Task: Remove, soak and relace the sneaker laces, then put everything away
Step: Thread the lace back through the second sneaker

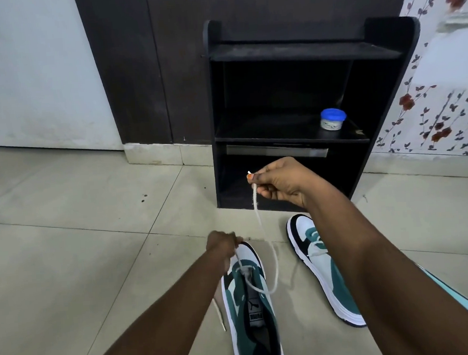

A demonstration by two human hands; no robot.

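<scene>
1. Near sneaker (253, 309) lies on the tile floor (80, 257), long axis near-to-far, toe far. White lace (275, 268) is threaded only through the far eyelets by the toe; nearer eyelets look bare.
2. R hand (276, 181) is raised far and slightly right of that shoe, fingers curled, pinching the lace close to its tip (249, 173). From there the lace hangs down in a slack loop to the shoe's right eyelet side.
3. L hand (222, 247) sits just above the toe, fingers closed on the other lace strand right by the eyelets. A loose lace end (219, 315) trails on the floor left of the shoe.
4. Judgement: can't tell unlacing from relacing. Either way the R hand works the free length; L hand is nearer the shoe and steadies it.
5. Second sneaker (324, 271) lies right, apart from the first, partly under the R forearm, lace still in.
6. Black shelf unit (388, 105) stands far, just behind the R hand; a further pull that way is limited. Blue-lidded jar (333, 119) on its middle shelf. Open floor left and near.
</scene>
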